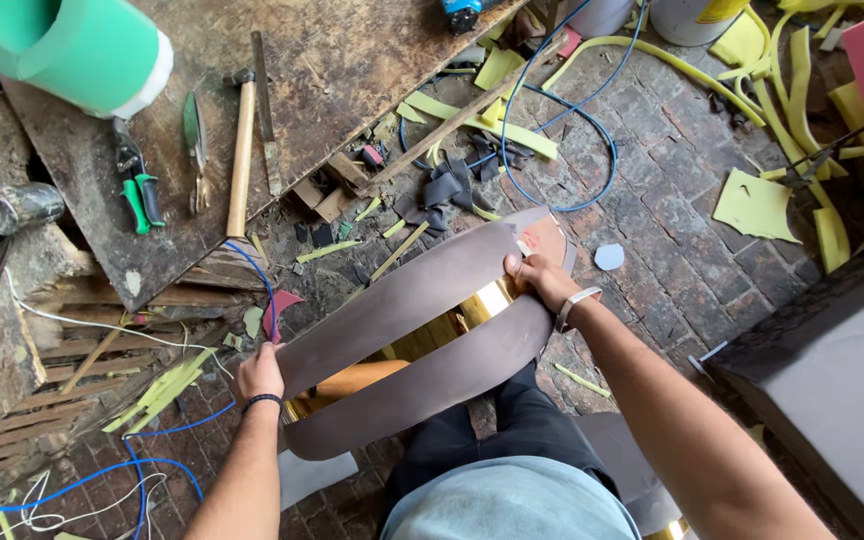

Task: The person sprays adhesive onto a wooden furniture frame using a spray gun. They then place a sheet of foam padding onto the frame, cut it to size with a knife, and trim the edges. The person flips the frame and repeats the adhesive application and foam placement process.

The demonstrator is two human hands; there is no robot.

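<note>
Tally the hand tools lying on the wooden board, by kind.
Hammer: 1
Green-handled pliers: 1
Flat metal blades or files: 2, the second has a green blade
Total: 4

A single camera, worn on the person's head, looks almost straight down. At the bottom edge it takes in the wearer's own chest and lap, with both forearms reaching up into the middle of the frame. The brick floor (pixel 672 250) fills the right and centre; a scarred wooden board (pixel 352 60) runs across the upper left. Edges seem somewhat bowed, perhaps from a wide lens. No second view shares the scene.
</note>
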